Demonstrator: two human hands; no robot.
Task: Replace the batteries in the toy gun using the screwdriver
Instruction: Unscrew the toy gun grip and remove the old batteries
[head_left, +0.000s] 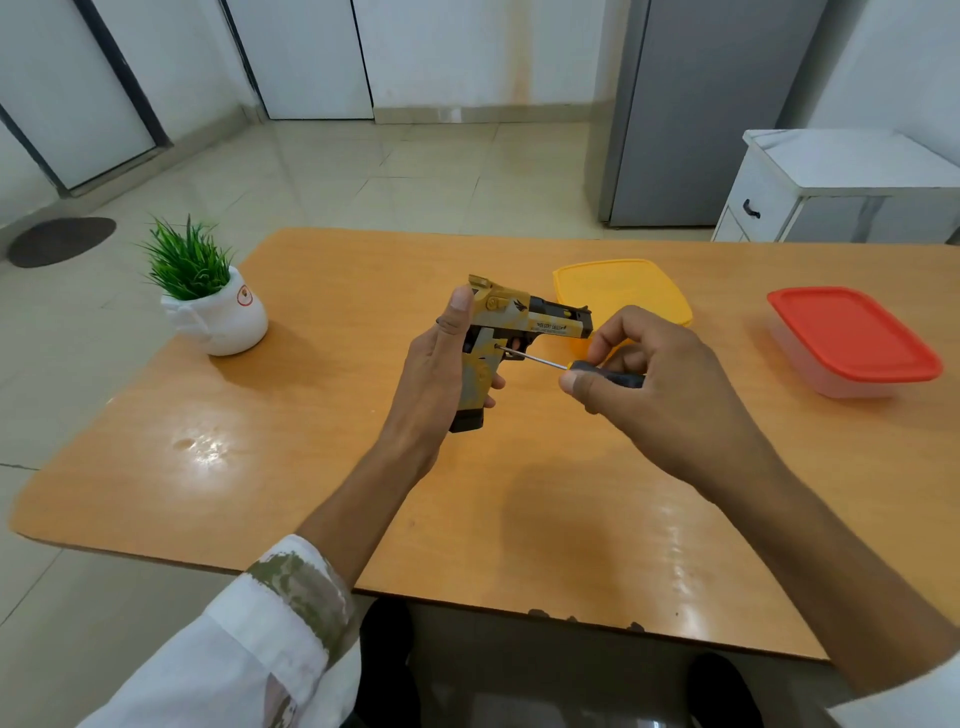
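Hands both occupied. With left hand (436, 374): gripping gun (519, 318) round its handle, thumb up along the rear, holding it clear above table (311, 441), muzzle toward the right. With right hand (654, 374): pinching screwdriver (608, 375) by its black handle, fingers curled round it, shaft slanting up-left to a screw (497, 345) on the gun's handle, just behind the trigger. Cannot tell if seated fully in the head; too small.

Probably at the loosening stage: cover shut, no batteries in sight.

Main risk: cam-out. Coming in at a slant rather than square to the screw, so liable to ride out of the head under pressing and twisting, and to chew it. Once rounded, no getting the cover off.

Second: slipping. With left fingertips (497, 383) wrapped round the far side of the handle, near the line of the shaft, could jab them on a skid off the screw, or scratch the paint.

Third: no bracing. Held in mid-air, so backed by the wrist alone; liable to twist or tip under pressure. Better steadied with the butt on the table.

Fourth: losing the screw. Once freed over open tabletop, could drop, roll and go over the edge. Yellow box (623, 288) just behind the gun, red-lidded box (852, 332) farther right, plant (208, 301) off to the left; none placed to catch it.
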